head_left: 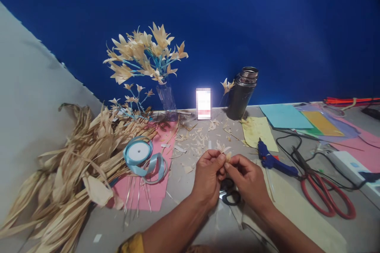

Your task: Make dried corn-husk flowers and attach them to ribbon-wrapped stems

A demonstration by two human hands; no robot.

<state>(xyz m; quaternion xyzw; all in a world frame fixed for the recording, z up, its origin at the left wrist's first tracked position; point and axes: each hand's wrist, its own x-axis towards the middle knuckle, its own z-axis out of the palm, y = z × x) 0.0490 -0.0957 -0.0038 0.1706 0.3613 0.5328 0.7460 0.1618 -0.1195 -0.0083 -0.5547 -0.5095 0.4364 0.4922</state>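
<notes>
At the lower centre of the frame, small black-handled scissors point(228, 190) lie just under your hands; a dropping wrist might knock them. Above, your left hand point(209, 174) and right hand point(247, 176) pinch together, fingertips closed on a small cream flower of dry, husk-like petals point(223, 148). Too hard a squeeze or twist could split one; too slack, and it could fall among the similar pale scraps point(202, 141) beyond. At right, long red-handled shears point(322, 190) and a blue glue gun point(274, 161) crowd your right side. At left, a pale-blue satin ribbon roll point(138, 151) overlaps pink paper point(158, 191). Farther back stand a dark metal flask point(241, 97) and a clear vase point(166, 101).
</notes>
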